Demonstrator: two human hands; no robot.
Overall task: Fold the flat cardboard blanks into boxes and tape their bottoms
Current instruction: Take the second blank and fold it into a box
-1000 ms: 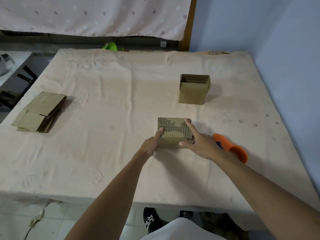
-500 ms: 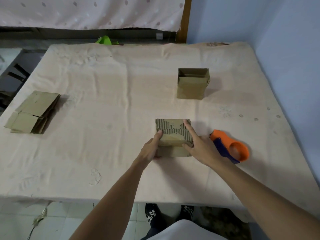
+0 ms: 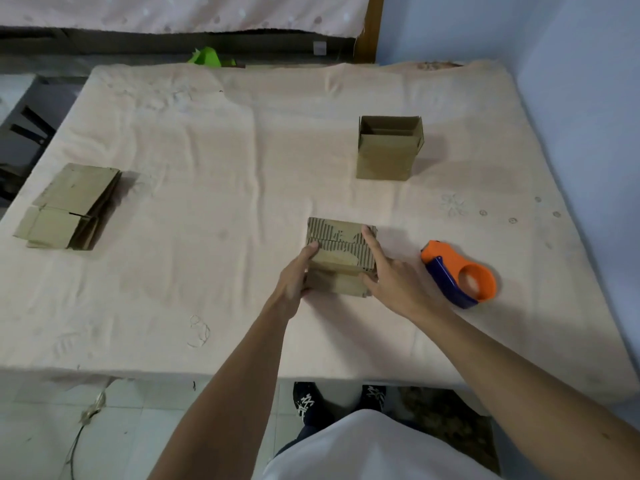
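- Box (image 3: 341,258) sits bottom-up toward the counter's (image 3: 242,168) near edge, right of middle; flaps are folded shut, tape hard to make out.
- Your left hand (image 3: 294,278) grips its left wall, and your right hand (image 3: 394,285) presses the flaps with straight fingers (image 3: 370,244).
- Probably light, stiff corrugated card (flaps likely springy), so hold the side walls and press the seam.
- Tape dispenser (image 3: 457,275) lies just right of your right hand.

Matt torn cardboard box (image 3: 341,258) (corrugation bared), glossy plastic tape dispenser (image 3: 459,273), wrinkled cloth (image 3: 207,202)
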